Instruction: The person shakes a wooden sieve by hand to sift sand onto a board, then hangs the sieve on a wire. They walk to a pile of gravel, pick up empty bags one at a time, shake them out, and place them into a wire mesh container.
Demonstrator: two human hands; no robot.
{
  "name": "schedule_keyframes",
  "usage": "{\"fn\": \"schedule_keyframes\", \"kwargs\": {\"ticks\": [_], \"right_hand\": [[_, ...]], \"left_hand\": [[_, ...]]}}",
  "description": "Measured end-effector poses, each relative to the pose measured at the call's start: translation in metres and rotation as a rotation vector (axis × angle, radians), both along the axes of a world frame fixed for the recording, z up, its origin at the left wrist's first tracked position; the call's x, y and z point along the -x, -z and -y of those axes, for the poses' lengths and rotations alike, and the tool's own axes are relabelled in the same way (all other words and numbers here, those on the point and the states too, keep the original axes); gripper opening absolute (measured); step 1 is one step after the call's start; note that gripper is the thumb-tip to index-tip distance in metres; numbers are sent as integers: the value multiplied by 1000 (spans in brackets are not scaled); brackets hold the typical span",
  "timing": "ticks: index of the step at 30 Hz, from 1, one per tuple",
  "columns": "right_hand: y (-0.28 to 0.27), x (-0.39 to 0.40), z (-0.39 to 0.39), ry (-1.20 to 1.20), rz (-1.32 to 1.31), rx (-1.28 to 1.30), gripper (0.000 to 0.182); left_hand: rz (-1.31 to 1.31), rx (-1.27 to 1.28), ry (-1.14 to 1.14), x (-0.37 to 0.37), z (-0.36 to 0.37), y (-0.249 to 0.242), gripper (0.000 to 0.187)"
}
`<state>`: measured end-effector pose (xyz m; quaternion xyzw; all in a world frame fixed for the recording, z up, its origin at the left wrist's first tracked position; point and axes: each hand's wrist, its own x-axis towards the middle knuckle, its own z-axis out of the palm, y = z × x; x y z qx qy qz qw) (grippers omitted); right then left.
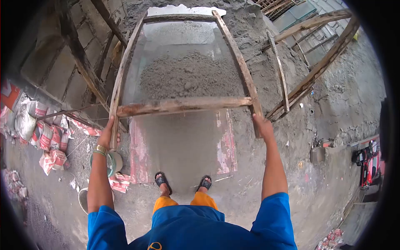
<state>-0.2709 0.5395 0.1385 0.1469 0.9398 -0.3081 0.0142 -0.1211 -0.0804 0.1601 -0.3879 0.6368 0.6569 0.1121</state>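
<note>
A large wooden-framed sieve [179, 106] spans the middle of the head view, with a heap of grey sand [189, 77] on its mesh. My left hand [109, 135] is wrapped round the end of the frame's left rail. On the right, my right hand [262, 125] grips the end of the other rail. Below the near crossbar, fine grey sand [183, 146] covers the middle of a worn pink-and-white board [140, 156] on the ground. My sandalled feet stand at its near edge.
Red-and-white sacks [50, 135] lie at the left. Two buckets [113, 163] stand beside my left forearm. Wooden poles [316, 71] lean at the upper right, and timber posts [79, 54] rise at the upper left. A red machine [368, 164] is at the far right.
</note>
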Motion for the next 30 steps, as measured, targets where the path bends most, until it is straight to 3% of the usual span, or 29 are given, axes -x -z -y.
{"fn": "schedule_keyframes", "kwargs": {"ticks": [1, 2, 4, 5, 7, 12, 14, 16, 17, 20, 23, 24, 25, 28, 30], "right_hand": [[-54, 18, 6, -210, -12, -55, 89], [-84, 49, 4, -67, 145, -38, 86], [-137, 49, 19, -29, 203, 24, 84], [-127, 42, 17, -27, 213, 24, 84], [-82, 6, 4, -55, 56, -50, 84], [123, -177, -21, 132, 71, 156, 58], [169, -239, -46, 158, 184, 302, 47], [202, -289, -61, 197, 109, 542, 43], [203, -299, -61, 174, 82, 538, 45], [207, -263, -52, 192, 153, 594, 47], [164, -133, -37, 124, 178, 266, 70], [137, -84, -34, 80, 165, 166, 81], [76, -47, -18, 38, 145, 126, 86], [-75, 20, 10, -103, 0, -97, 88], [-104, 55, -2, -99, 130, -43, 89]], "left_hand": [[-13, -54, 15, 23, 9, -35, 64], [22, -21, 43, 41, 18, -66, 62], [44, -11, 99, 57, 34, -99, 61], [53, -12, 100, 48, 31, -94, 61], [46, -66, 80, 11, 13, -73, 61], [92, -90, -133, -170, -20, 144, 68], [16, -179, -165, -249, -34, 189, 65], [-15, -188, -186, -306, -47, 206, 68], [-20, -168, -193, -318, -50, 207, 69], [-3, -174, -183, -281, -38, 207, 67], [80, -106, -158, -140, -29, 135, 70], [116, -37, -126, -95, -28, 89, 71], [66, -53, -111, -57, -25, 50, 70], [-32, -79, 30, 19, 5, -48, 61], [10, -41, 98, 42, 23, -86, 59]]}}
